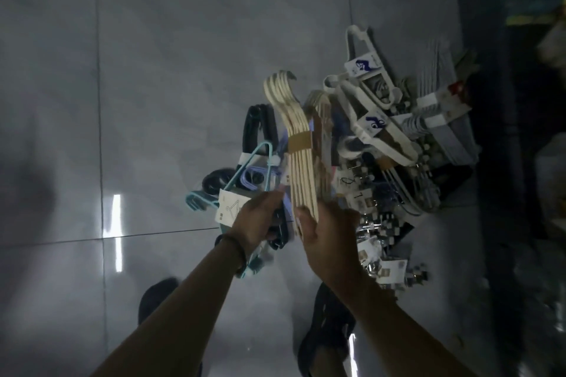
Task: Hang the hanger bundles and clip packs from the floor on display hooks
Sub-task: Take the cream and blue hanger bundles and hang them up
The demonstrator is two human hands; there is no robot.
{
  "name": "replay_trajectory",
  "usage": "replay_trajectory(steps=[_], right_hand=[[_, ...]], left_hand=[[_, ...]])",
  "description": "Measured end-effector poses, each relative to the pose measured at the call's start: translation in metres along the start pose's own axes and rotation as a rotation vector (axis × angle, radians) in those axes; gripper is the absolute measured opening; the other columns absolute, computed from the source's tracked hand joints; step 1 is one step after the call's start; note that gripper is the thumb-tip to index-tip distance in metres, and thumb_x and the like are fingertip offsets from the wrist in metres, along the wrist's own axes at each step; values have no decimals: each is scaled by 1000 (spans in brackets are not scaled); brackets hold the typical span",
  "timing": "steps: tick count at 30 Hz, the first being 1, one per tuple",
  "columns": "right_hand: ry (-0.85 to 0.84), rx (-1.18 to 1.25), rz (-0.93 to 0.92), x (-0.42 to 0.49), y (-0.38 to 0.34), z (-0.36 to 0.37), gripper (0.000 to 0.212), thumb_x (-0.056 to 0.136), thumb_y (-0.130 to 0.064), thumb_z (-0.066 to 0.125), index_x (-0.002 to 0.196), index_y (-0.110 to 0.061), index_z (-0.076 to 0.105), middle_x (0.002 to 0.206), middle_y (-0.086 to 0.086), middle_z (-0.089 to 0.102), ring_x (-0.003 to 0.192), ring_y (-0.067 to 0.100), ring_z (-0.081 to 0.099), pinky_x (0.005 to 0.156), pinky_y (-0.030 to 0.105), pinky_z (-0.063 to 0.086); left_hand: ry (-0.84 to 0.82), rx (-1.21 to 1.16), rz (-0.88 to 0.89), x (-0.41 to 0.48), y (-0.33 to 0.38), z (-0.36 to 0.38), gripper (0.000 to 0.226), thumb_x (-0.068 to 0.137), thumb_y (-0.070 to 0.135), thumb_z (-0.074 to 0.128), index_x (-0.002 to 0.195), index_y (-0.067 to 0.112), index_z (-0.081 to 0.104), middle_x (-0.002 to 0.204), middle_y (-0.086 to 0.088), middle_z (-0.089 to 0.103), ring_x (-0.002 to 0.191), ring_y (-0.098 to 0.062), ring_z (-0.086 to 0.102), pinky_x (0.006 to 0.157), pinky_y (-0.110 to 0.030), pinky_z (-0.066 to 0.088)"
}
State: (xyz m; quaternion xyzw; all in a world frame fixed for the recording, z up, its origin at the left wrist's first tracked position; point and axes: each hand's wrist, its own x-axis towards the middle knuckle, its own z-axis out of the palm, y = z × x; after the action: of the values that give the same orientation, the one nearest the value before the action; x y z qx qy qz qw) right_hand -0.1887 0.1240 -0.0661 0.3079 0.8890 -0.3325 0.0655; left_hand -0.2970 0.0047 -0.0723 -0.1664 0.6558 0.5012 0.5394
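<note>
A cream hanger bundle [301,159] with a brown paper band stands lifted above the floor, hooks pointing away. My right hand [327,239] grips its lower end. My left hand [258,220] is beside it, fingers curled near the bundle's edge and over a dark hanger bundle [277,232]; whether it grips anything I cannot tell. A teal hanger bundle [214,193] with a white label lies just left of that hand. White hanger bundles [364,101] with blue-printed labels and grey ones [441,119] are piled on the floor to the right. Clip packs [386,266] lie under my right wrist.
Glossy grey floor tiles [122,101] stretch to the left and far side. My two dark shoes [327,337] stand at the bottom. A dark shelf base [520,162] with goods runs along the right edge.
</note>
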Motion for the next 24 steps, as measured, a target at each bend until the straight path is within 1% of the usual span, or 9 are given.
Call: replay_trajectory(steps=[3, 5, 7, 10, 13, 17, 19, 22, 24], right_hand=[[78, 25, -136, -26, -12, -7, 29, 107, -44, 53, 110, -17, 64, 94, -1, 70, 88, 16, 66, 90, 44, 51], [81, 14, -215, -42, -9, -1, 21, 103, -33, 67, 118, -19, 65, 98, -1, 73, 96, 15, 70, 96, 45, 51], [49, -8, -258, -51, 4, 8, 18, 100, -29, 74, 113, -20, 66, 96, -3, 74, 97, 15, 70, 96, 45, 51], [-119, 129, -281, -59, 16, 12, 21, 106, -43, 58, 113, -24, 64, 103, -6, 71, 101, 12, 68, 96, 38, 49], [-220, 331, -261, -62, 14, 6, 23, 109, -43, 50, 117, -26, 63, 114, -9, 62, 109, 11, 62, 92, 34, 50], [-11, 290, -62, -39, 18, 2, 28, 99, -35, 67, 120, -18, 60, 113, -3, 61, 106, 12, 61, 86, 26, 52], [-113, 393, 143, -15, 15, 5, 38, 94, -31, 78, 122, -18, 54, 117, 2, 62, 103, 15, 65, 80, 29, 54], [-417, 668, 546, 19, -3, 21, 55, 90, -39, 79, 133, -16, 54, 117, 12, 71, 99, 26, 72, 82, 48, 60], [-517, 798, 641, 30, -17, 35, 60, 82, -46, 85, 130, -16, 64, 111, 14, 76, 98, 32, 76, 81, 49, 62]], left_hand=[[-142, -111, 82, -6, 25, 17, 50, 95, 65, 62, 125, 26, 71, 117, -4, 79, 108, -31, 76, 93, -51, 61], [-81, -20, 135, -8, 26, 26, 51, 81, 64, 76, 115, 26, 75, 111, -2, 80, 103, -30, 77, 92, -57, 61], [68, -64, 109, -4, 12, 35, 44, 74, 51, 84, 109, 27, 75, 104, 0, 81, 97, -29, 78, 88, -58, 62], [250, -112, 97, -14, -10, 37, 30, 80, 26, 78, 109, 29, 72, 99, 5, 80, 95, -24, 76, 83, -47, 65], [256, -163, 92, -22, -35, 15, 24, 89, 18, 68, 111, 27, 72, 100, -1, 80, 94, -32, 77, 78, -51, 65], [121, -333, -76, -39, -63, -33, 30, 95, -1, 55, 119, 16, 62, 113, -16, 76, 92, -42, 78, 67, -52, 64], [60, -353, -103, -48, -76, -52, 28, 95, -1, 53, 121, 9, 57, 118, -23, 74, 96, -46, 77, 61, -49, 63], [-32, -394, -124, -58, -92, -70, 42, 83, 6, 59, 124, 3, 53, 122, -26, 73, 103, -51, 73, 57, -47, 63], [-96, -415, -133, -62, -98, -72, 51, 78, 3, 58, 129, 5, 55, 126, -25, 71, 104, -52, 73, 60, -48, 65]])
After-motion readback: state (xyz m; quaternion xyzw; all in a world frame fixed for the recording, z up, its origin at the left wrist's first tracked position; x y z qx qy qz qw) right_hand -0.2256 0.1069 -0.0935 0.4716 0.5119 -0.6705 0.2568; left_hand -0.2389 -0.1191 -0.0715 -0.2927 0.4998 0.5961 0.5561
